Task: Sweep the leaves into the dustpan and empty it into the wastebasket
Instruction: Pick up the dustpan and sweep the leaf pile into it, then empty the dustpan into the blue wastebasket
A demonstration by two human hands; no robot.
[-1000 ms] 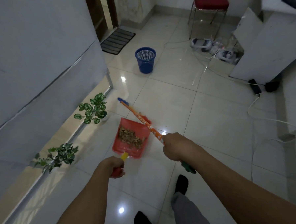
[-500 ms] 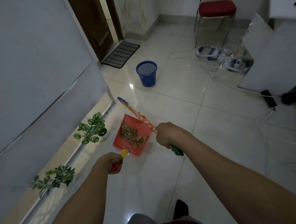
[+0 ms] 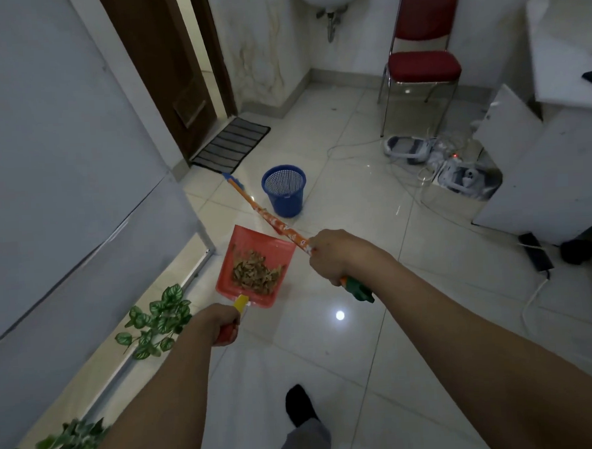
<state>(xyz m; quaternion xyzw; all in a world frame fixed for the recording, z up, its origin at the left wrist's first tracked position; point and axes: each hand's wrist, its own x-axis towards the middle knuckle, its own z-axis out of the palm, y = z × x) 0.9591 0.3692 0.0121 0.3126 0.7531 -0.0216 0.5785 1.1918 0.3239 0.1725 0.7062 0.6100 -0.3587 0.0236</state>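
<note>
Left grip (image 3: 221, 322): fist clamped round the handle of the red dustpan (image 3: 254, 240), yellow neck poking out past the knuckles. Right grip (image 3: 334, 255): clamped tight on the orange broom stick (image 3: 274, 222), green end cap out behind the wrist. The stick runs fwd-left and crosses the pan's far right corner.

Floor (image 3: 363, 358) is glossy pale tile w/ a lamp glare spot. Leafy plants (image 3: 159, 317) along the left wall, striped mat (image 3: 230, 143) by the dark door (image 3: 163, 66), red chair (image 3: 423, 66) at the back.

Leaves (image 3: 254, 271) piled in the pan's near half, just ahead of left grip, btwn both grips. Blue wastebasket (image 3: 284, 190) stands upright beyond the pan, just right of the stick, well apart from either grip.
</note>
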